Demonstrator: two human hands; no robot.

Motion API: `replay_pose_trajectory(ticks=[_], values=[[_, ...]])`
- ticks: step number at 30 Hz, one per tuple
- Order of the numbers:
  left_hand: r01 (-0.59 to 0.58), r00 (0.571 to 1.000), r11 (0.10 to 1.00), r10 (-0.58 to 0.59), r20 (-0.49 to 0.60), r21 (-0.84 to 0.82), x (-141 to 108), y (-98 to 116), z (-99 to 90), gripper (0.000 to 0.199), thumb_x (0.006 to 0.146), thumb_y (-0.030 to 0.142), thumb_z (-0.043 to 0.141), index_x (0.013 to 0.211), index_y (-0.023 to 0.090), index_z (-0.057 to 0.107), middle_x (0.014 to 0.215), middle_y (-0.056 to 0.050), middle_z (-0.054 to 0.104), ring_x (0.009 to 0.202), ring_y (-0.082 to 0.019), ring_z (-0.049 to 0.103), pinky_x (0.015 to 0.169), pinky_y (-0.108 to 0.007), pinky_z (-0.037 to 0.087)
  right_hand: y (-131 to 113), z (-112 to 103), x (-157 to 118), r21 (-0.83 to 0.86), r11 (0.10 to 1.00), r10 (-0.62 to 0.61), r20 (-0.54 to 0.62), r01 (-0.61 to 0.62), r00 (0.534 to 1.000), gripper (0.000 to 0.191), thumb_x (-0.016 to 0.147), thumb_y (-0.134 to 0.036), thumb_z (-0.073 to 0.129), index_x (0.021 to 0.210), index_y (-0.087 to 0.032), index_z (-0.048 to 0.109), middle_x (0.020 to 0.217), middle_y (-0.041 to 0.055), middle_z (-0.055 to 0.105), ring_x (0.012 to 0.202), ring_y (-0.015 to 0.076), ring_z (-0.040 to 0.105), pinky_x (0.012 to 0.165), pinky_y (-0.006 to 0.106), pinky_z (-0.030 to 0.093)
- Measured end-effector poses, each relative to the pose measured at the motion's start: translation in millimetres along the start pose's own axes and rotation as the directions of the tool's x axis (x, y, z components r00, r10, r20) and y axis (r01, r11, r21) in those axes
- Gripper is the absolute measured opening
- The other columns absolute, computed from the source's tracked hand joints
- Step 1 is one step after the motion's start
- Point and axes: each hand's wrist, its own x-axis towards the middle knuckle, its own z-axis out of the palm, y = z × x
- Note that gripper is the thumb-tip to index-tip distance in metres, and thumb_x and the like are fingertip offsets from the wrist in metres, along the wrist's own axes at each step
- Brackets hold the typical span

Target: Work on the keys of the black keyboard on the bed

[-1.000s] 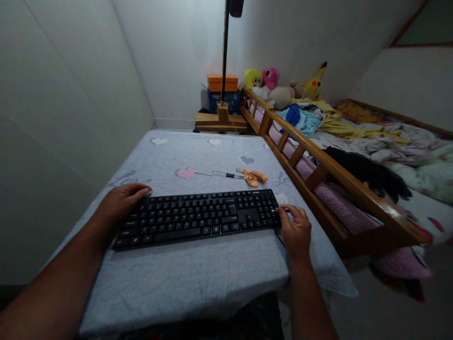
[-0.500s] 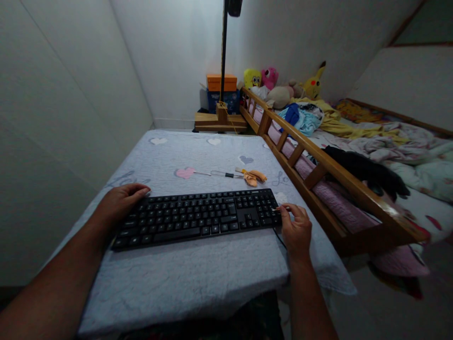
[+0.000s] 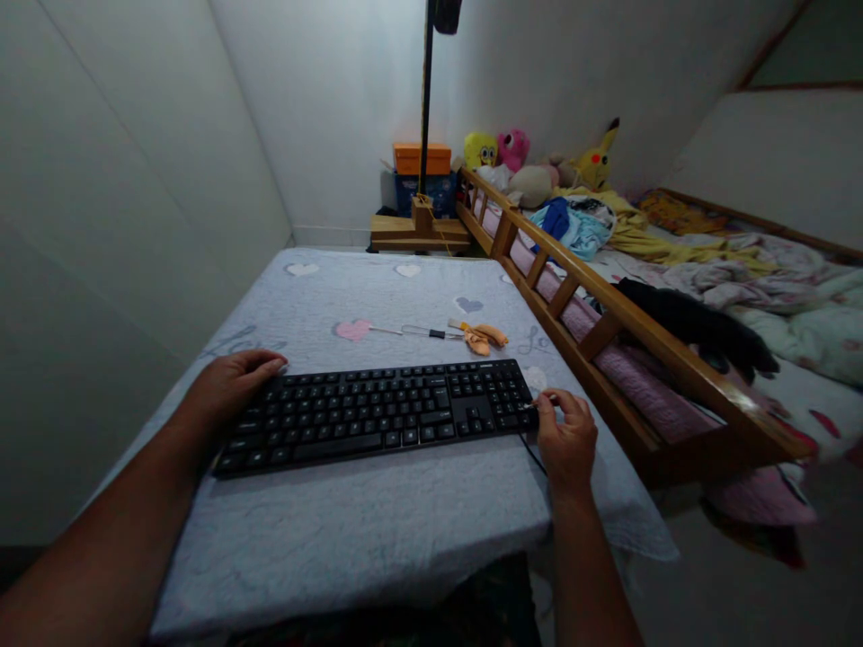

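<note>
A black keyboard [image 3: 378,413] lies slightly aslant on the cloth-covered table. My left hand [image 3: 233,386] is wrapped around its far left corner, thumb and fingers curled at the edge. At the other end, my right hand [image 3: 566,431] pinches a thin cotton swab [image 3: 531,405] between thumb and fingertips. The pale tip of the swab is at the number pad's right-hand keys. Beyond the keyboard lie a wire-handled brush [image 3: 437,333] and a crumpled orange cloth [image 3: 478,341].
A patterned light-blue cloth [image 3: 351,530] covers the table. Along the right side runs a wooden bed rail [image 3: 607,301], with bedding and soft toys behind it. A black pole [image 3: 426,99] on a wooden base and an orange box [image 3: 422,159] stand past the far edge.
My right hand has shifted slightly toward me and to the right, and the swab tip has moved down the number pad's right side. My left hand and the keyboard stay put.
</note>
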Motion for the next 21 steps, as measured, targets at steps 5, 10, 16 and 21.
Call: replay_pose_trajectory(ticks=[5,10,16,21], values=[[0.0,1.0,1.0,0.0,0.003,-0.004,-1.0,2.3,-0.1,0.05,0.071,0.059,0.056,0.098,0.019,0.071,0.09,-0.003,0.076,0.081,-0.023,0.068,0.072,-0.029,0.048,-1.4,-1.0,0.1,-0.013,1.0,0.003,0.007,-0.003,1.0,0.021,0.088,-0.033,0.052,0.079,-0.02,0.066,0.078,0.0051,0.066,0.081,0.0232,0.059,0.082,0.037,0.042],[-0.005,1.0,1.0,0.005,-0.012,0.014,-1.6,3.0,-0.2,0.05,0.071,0.058,0.056,0.097,0.019,0.072,0.09,-0.003,0.076,0.083,-0.023,0.068,0.076,-0.029,0.048,-2.6,1.0,-0.5,0.035,0.999,0.007,-0.002,-0.007,1.0,0.021,0.088,-0.035,0.055,0.08,-0.021,0.068,0.079,0.005,0.068,0.083,0.0231,0.06,0.082,0.037,0.043],[-0.024,1.0,1.0,0.024,-0.004,0.007,-1.1,1.4,0.0,0.05,0.072,0.058,0.056,0.098,0.018,0.072,0.092,-0.004,0.077,0.085,-0.024,0.068,0.074,-0.029,0.048,-1.1,2.6,-0.8,0.054,0.999,0.002,0.007,-0.002,1.0,0.021,0.088,-0.036,0.057,0.083,-0.021,0.069,0.082,0.0056,0.069,0.085,0.0237,0.061,0.085,0.038,0.044],[-0.021,1.0,1.0,0.021,0.0,0.003,-1.7,2.5,-0.6,0.05,0.072,0.058,0.056,0.097,0.018,0.072,0.089,-0.005,0.077,0.082,-0.025,0.069,0.071,-0.03,0.049,-2.3,1.1,-0.8,0.024,1.0,-0.003,-0.011,0.003,1.0,0.02,0.088,-0.034,0.054,0.081,-0.021,0.068,0.079,0.0054,0.068,0.083,0.0241,0.06,0.083,0.038,0.043]])
